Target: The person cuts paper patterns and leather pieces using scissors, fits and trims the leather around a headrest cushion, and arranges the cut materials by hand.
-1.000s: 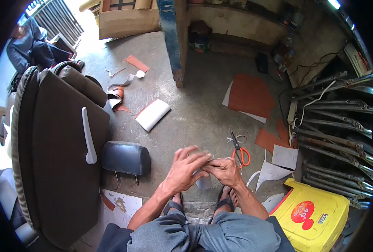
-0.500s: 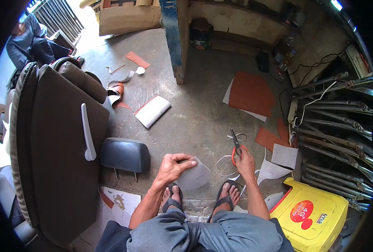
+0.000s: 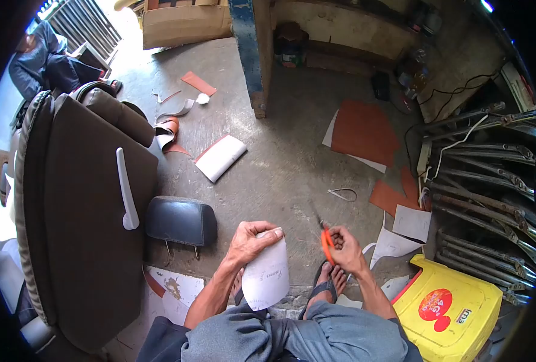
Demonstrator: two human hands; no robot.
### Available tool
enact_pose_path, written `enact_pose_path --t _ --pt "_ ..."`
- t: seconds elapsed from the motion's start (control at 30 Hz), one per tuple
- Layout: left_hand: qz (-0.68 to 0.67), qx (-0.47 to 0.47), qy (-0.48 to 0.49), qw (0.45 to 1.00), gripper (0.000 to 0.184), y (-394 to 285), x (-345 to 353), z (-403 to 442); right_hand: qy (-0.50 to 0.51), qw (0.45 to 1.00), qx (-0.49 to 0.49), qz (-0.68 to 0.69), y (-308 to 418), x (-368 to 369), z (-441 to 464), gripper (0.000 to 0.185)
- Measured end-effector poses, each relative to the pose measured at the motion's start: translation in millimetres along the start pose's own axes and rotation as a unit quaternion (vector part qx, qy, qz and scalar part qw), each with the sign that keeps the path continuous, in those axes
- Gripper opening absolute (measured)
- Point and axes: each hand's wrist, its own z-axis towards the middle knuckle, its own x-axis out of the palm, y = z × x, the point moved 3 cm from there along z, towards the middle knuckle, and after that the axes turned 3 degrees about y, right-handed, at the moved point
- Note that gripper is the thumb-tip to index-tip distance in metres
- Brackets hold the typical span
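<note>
Scissors (image 3: 327, 239): lifted off the floor since the earlier frame and drawn toward the left hand (image 3: 254, 242); orange handles in the right hand (image 3: 345, 248), dark blades directed forward and to the left, too blurred to tell open from closed.
White piece (image 3: 266, 273): turned since then, now hanging nearly upright over the lap with handwriting facing the camera.
Left hand: thumb and fingers pinched on the upper edge of the white piece.
Right hand: fingers curled around the handles, above the right foot (image 3: 323, 280).
White loop (image 3: 344, 194): on the floor beyond the scissors.
Headrest (image 3: 181, 222): dark, on the floor left of the left hand, its two metal rods toward the person.
Folded piece (image 3: 221, 158): white with a reddish-brown edge, on the floor beyond the headrest.
Reddish-brown sheet (image 3: 364, 134): overlapping a white one, farther forward on the right.
Yellow box (image 3: 455, 314): beside the right knee.
Dark seat (image 3: 93, 211): at the left, a pale lever on its side.
</note>
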Motion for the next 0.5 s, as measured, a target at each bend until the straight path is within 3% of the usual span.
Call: enact_pose_path --t 0.03,0.13,0.23,0.5 --pt "0.004 0.000 0.004 1.000 0.029 -1.0 0.7 1.8 -0.004 1.000 0.000 0.000 17.5 5.1 -7.1 0.045" --pt "-0.009 0.020 0.019 1.000 0.027 1.2 2.5 2.3 0.040 0.974 -0.092 -0.205 66.2 17.8 -22.9 0.060" --pt "-0.024 0.046 0.047 0.998 0.023 3.0 1.1 1.4 0.092 0.955 -0.137 -0.245 77.1 18.7 -20.4 0.061" --pt "-0.015 0.059 0.036 0.998 0.022 3.5 -2.0 -0.8 0.089 0.946 -0.182 -0.253 76.8 22.0 -16.4 0.054"
